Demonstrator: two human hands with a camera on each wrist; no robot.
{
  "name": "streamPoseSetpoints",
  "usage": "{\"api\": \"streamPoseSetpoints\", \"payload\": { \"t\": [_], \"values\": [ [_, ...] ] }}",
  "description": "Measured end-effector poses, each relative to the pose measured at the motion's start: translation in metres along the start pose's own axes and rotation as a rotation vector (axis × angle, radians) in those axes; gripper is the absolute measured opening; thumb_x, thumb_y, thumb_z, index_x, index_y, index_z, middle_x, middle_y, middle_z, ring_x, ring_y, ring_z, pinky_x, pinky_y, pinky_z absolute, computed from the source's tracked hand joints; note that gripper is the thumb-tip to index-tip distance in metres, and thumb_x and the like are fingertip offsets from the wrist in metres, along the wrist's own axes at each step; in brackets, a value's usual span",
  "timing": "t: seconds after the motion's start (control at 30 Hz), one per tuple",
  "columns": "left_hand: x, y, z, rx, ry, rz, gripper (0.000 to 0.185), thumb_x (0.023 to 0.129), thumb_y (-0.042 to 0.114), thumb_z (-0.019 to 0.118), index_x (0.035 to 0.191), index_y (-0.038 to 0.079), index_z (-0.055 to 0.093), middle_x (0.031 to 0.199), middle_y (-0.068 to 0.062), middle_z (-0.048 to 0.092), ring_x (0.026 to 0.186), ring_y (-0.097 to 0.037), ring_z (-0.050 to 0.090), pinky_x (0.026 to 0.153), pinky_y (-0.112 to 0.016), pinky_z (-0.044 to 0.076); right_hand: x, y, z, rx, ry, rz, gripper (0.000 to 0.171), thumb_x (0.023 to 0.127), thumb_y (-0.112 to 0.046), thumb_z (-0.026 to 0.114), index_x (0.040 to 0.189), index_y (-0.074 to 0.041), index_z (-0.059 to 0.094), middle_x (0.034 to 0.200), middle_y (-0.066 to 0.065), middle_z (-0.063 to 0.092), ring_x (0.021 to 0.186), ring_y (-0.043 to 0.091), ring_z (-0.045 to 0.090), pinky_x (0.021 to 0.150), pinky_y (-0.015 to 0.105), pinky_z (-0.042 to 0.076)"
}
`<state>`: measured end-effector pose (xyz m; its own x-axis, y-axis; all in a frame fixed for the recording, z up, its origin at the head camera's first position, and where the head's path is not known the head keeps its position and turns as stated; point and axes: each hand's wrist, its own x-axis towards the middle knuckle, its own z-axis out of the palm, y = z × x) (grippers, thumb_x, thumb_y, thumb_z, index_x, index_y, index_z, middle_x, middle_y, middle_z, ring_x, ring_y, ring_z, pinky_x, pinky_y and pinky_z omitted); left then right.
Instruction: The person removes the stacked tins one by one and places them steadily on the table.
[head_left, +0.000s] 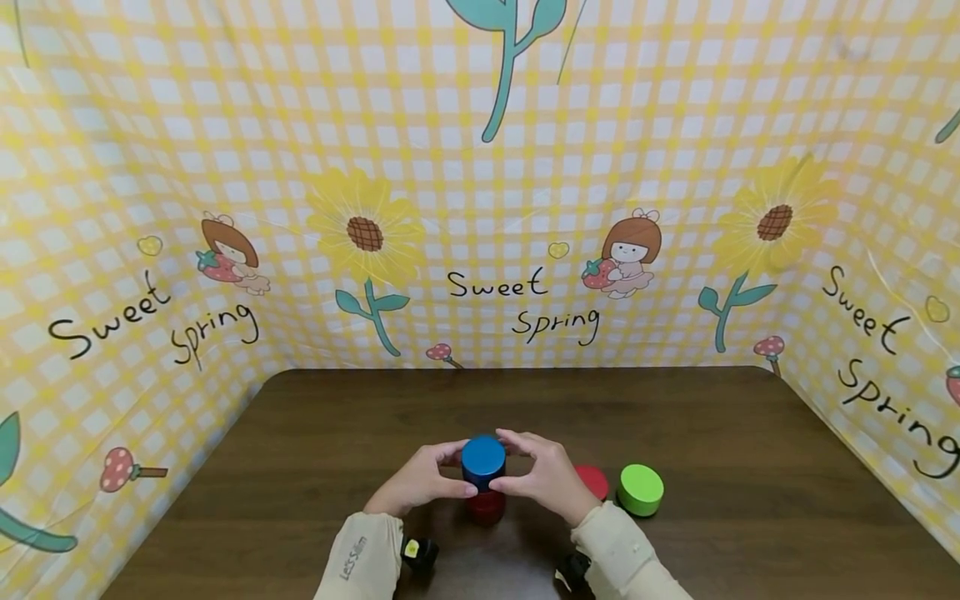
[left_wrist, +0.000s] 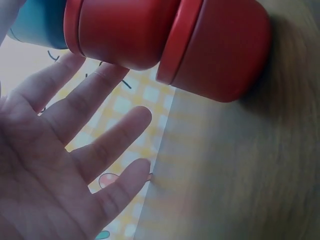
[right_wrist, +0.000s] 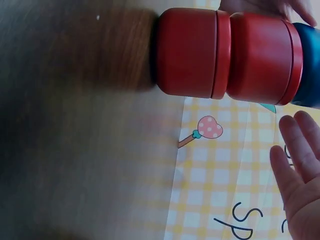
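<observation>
Three tins stand in a stack before me: a red tin (right_wrist: 187,52) at the bottom, a second red tin (right_wrist: 260,57) on it, and a blue tin (head_left: 483,457) on top. My left hand (head_left: 420,479) holds the blue tin from the left, its thumb at the front and a finger round the back. From the right, my right hand (head_left: 546,475) grips the same tin between thumb and fingers. In the left wrist view, the other fingers are spread beside the upper red tin, two fingertips right at its side.
A green round tin (head_left: 641,490) stands on the brown table (head_left: 360,408) to the right. Another red round piece (head_left: 591,483) is partly hidden behind my right hand. A checked yellow cloth (head_left: 487,183) hangs behind the table and along both sides.
</observation>
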<state>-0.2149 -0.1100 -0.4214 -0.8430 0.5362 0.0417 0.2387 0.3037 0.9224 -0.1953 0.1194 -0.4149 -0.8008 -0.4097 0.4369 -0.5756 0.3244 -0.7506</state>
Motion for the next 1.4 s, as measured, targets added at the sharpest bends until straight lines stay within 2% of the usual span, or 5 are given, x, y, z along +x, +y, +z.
{"api": "streamPoseSetpoints", "payload": {
  "t": [0.33, 0.57, 0.8, 1.17, 1.4],
  "values": [
    [-0.0005, -0.0024, 0.0022, 0.031, -0.027, 0.029, 0.06, 0.082, 0.022, 0.077, 0.132, -0.003, 0.054, 0.12, -0.015, 0.063, 0.109, -0.031, 0.056, 0.097, -0.059, 0.037, 0.0011, -0.0008, 0.0036, 0.021, -0.023, 0.063, 0.061, 0.078, -0.024, 0.081, 0.127, 0.004, 0.058, 0.116, 0.014, 0.065, 0.095, 0.024, 0.064, 0.086, 0.043, 0.052],
    [0.0007, -0.0026, 0.0049, 0.04, -0.033, 0.011, 0.052, 0.081, 0.02, 0.078, 0.125, -0.001, 0.06, 0.118, -0.013, 0.064, 0.109, -0.031, 0.056, 0.097, -0.06, 0.036, 0.002, -0.0009, 0.0052, 0.039, -0.041, 0.103, 0.061, 0.078, -0.025, 0.081, 0.128, 0.001, 0.059, 0.117, 0.014, 0.065, 0.094, 0.024, 0.064, 0.083, 0.036, 0.053],
    [0.0021, -0.0057, 0.0065, 0.044, -0.039, 0.001, 0.048, 0.081, 0.018, 0.079, 0.122, -0.001, 0.062, 0.118, -0.014, 0.065, 0.109, -0.032, 0.056, 0.098, -0.061, 0.035, 0.0045, -0.0028, 0.0065, 0.016, -0.051, 0.098, 0.062, 0.077, -0.023, 0.082, 0.129, 0.0, 0.057, 0.119, 0.014, 0.064, 0.093, 0.023, 0.064, 0.081, 0.028, 0.053],
    [0.0031, -0.0063, 0.0086, 0.054, -0.024, 0.021, 0.046, 0.08, 0.019, 0.079, 0.119, 0.0, 0.064, 0.115, -0.012, 0.066, 0.107, -0.03, 0.057, 0.097, -0.058, 0.037, 0.0061, -0.0059, 0.0054, 0.011, -0.048, 0.106, 0.057, 0.077, -0.02, 0.082, 0.125, 0.002, 0.059, 0.118, 0.015, 0.064, 0.094, 0.026, 0.064, 0.08, 0.035, 0.054],
    [0.0026, -0.0044, 0.0081, 0.07, -0.006, 0.008, 0.046, 0.08, 0.019, 0.079, 0.119, 0.001, 0.064, 0.114, -0.012, 0.067, 0.104, -0.029, 0.058, 0.095, -0.057, 0.04, 0.0063, -0.0062, 0.0054, 0.027, -0.045, 0.119, 0.056, 0.077, -0.02, 0.082, 0.125, 0.0, 0.06, 0.116, 0.015, 0.065, 0.093, 0.026, 0.063, 0.08, 0.041, 0.054]
  ]
}}
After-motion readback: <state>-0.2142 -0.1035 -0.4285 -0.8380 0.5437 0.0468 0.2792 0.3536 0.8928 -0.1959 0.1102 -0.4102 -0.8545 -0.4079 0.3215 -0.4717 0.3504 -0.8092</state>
